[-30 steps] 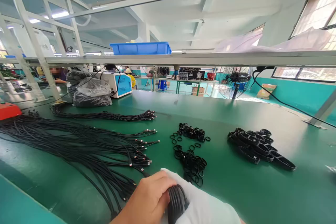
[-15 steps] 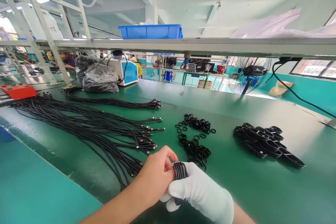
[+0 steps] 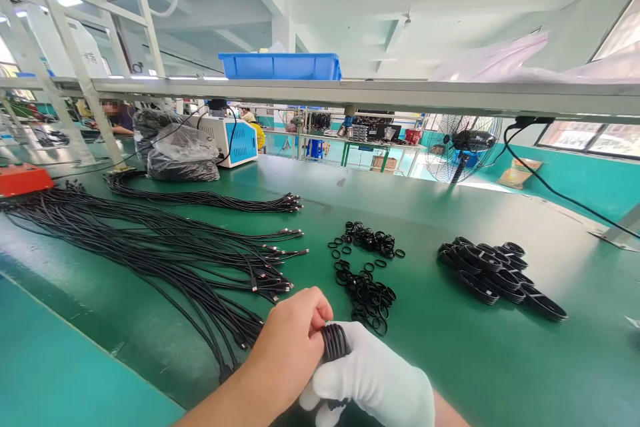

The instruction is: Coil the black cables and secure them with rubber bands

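Observation:
A black coiled cable (image 3: pixel 335 343) is wound in a tight bundle, its turns side by side, low in the middle of the head view. My right hand (image 3: pixel 370 370), in a white glove, is closed around it with the thumb across the near side. My bare left hand (image 3: pixel 293 337) presses against the bundle's left side, fingers curled in on it; their tips are partly hidden. Just beyond my hands lies a pile of small black rings (image 3: pixel 370 293), with a second group of rings (image 3: pixel 373 238) behind. Long black cables (image 3: pixel 165 233) with metal-tipped connectors stretch out at left.
Finished-looking black cable coils (image 3: pixel 493 268) are heaped on the green table (image 3: pixel 410 210) at right. A separate cable bundle (image 3: pixel 215 199), a bagged bundle (image 3: pixel 183 152), and a blue-and-white machine (image 3: pixel 235 139) stand farther back. Overhead runs a shelf (image 3: pixel 400 92) carrying a blue bin (image 3: pixel 280 67).
Both hands have shifted slightly left and down in view with the coiled cable still between them. The whole scene has moved a little left as the camera turned.

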A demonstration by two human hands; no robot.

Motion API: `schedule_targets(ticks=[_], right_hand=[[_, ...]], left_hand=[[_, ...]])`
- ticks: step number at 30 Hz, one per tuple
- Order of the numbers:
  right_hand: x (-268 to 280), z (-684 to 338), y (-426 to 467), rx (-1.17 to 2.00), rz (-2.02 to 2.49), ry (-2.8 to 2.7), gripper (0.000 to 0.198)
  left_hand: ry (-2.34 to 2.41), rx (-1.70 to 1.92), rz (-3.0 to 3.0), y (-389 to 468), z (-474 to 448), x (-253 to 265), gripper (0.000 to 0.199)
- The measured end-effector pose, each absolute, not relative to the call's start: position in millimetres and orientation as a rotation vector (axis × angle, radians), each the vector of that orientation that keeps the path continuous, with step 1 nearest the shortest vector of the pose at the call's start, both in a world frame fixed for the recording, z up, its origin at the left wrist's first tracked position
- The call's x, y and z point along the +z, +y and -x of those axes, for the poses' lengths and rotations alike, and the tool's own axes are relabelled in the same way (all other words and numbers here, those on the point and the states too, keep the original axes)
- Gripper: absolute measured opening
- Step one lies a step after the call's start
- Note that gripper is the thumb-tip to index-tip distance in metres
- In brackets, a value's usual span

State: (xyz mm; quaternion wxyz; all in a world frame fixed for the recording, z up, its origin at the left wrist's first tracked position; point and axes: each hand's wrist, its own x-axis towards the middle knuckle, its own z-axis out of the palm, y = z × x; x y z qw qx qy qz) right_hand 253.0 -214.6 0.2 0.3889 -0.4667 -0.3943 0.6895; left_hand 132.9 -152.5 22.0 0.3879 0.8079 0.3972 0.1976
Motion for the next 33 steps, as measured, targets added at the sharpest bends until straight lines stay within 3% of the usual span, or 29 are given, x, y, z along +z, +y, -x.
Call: schedule_targets(ticks=[5, 9, 14, 20, 26, 33], right_hand=[[-11.7, -254.8, -211.4, 1.719, 1.237, -1.037, 0.008], [-10.8, -253.7, -209.2, 1.698, 1.144, -1.042, 0.013], [-7.1, -253.1, -206.7, 1.677, 1.236, -0.994, 0.005], [-5.0, -261.2, -209.5, 1.754, 1.272, -0.944, 0.029], [-20.1, -263.2, -207.3, 1.654, 1.061, -1.15, 0.037], [-18.0, -266.5, -206.9, 1.7, 0.964, -1.11, 0.039]], left_hand=[[0.911, 0.463, -2.085, -151.9, -132.2, 22.7, 0.023], [0.902, 0.6, -1.99, -153.9, -133.8, 7.3, 0.022], [0.91, 0.684, -1.955, -150.8, -136.4, -2.1, 0.019], [0.759, 0.257, -1.957, -98.1, -139.4, 12.9, 0.021], [0.946, 0.325, -2.238, -70.6, -190.9, -13.9, 0.006], [0.977, 0.299, -2.313, -73.7, -206.5, -27.1, 0.012]])
